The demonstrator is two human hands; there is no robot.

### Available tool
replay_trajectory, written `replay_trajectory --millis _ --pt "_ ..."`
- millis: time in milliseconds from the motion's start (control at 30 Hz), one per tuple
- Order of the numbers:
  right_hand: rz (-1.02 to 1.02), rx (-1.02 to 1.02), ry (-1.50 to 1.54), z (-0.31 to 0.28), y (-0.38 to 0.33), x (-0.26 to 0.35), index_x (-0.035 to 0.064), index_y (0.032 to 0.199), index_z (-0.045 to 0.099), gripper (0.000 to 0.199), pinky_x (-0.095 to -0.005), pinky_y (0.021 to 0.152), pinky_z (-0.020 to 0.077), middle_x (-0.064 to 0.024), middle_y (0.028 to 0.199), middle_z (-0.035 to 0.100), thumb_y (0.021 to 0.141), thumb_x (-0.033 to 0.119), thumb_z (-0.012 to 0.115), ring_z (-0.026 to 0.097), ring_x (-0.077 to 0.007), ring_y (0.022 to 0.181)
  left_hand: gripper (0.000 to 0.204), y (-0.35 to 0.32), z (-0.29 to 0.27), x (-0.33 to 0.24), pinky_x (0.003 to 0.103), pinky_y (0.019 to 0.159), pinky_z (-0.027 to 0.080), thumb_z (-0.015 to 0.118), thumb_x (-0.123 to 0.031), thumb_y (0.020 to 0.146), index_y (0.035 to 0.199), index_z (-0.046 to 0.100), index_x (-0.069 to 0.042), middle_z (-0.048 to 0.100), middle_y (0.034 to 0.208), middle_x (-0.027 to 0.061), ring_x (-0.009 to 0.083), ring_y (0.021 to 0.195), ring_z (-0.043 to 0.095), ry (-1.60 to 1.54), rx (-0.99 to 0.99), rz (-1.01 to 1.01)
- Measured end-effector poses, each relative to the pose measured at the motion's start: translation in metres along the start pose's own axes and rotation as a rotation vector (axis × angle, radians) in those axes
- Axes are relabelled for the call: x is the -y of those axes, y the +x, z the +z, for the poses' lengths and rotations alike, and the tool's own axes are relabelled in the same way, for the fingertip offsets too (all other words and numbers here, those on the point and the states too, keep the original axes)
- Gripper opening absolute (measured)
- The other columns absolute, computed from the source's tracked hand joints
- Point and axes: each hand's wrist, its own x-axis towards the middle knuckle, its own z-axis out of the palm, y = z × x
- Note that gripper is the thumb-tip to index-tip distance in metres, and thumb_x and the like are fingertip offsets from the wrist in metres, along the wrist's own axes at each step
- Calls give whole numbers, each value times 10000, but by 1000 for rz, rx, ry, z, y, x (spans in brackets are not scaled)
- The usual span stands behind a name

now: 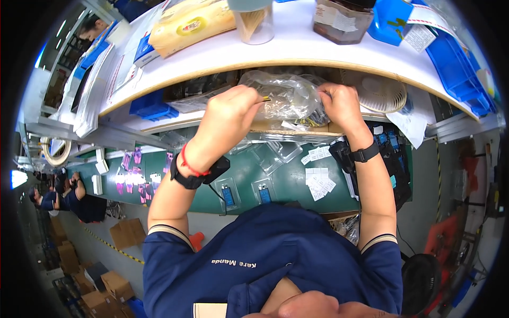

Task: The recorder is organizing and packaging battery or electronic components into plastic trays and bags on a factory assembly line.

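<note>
A transparent plastic bag (289, 95) stands open in a cardboard box (289, 129) on the lower shelf level. My right hand (339, 103) pinches the bag's edge on its right side. At the bag's left side is my left hand (230, 116), its fingertips closed on a small, thin yellow-and-black piece (266, 98), too small to name. Several small yellow and grey parts (313, 119) show through the plastic. Below, on the green table (244, 164), two blue rectangular devices (228, 195) lie in transparent plastic trays (263, 193).
A white shelf (291, 45) overhangs my hands, with a tissue pack (193, 26), a toothpick cup (254, 24) and a jar (343, 21). A small fan (379, 93) is right of the bag. White labels (319, 183) and pink pieces (135, 183) lie on the table. Other people are at left.
</note>
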Motion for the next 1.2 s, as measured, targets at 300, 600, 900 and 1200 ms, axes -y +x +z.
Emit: replay_trajectory --millis 300,600,900,1200 --pt "-217 48 -103 -35 -7 7 50 1099 638 375 -454 822 446 -172 1004 659 734 115 697 619 -350 927 63 -129 -11 -20 234 554 519 651 52 826 859 602 28 652 752 90 134 635 643 -830 -491 -821" --pt "-274 399 235 -49 -104 150 10 982 643 267 -364 778 463 -135 919 642 734 70 722 599 -300 861 41 -291 28 -48 220 540 520 651 5 847 850 610 0 661 793 82 117 651 647 -1312 -305 -1157" --pt "158 738 702 146 -244 187 17 936 676 156 -314 645 500 -109 804 650 783 38 695 622 -238 720 37 -370 63 -32 223 564 526 637 8 855 853 600 12 649 766 67 102 670 640 -1407 31 -1127" --pt "517 409 479 191 -281 156 1 805 651 37 -295 579 490 -121 719 657 783 22 672 636 -190 620 93 -397 111 -7 255 606 491 652 -19 831 902 713 -18 637 790 76 135 665 597 -933 -190 -1248"
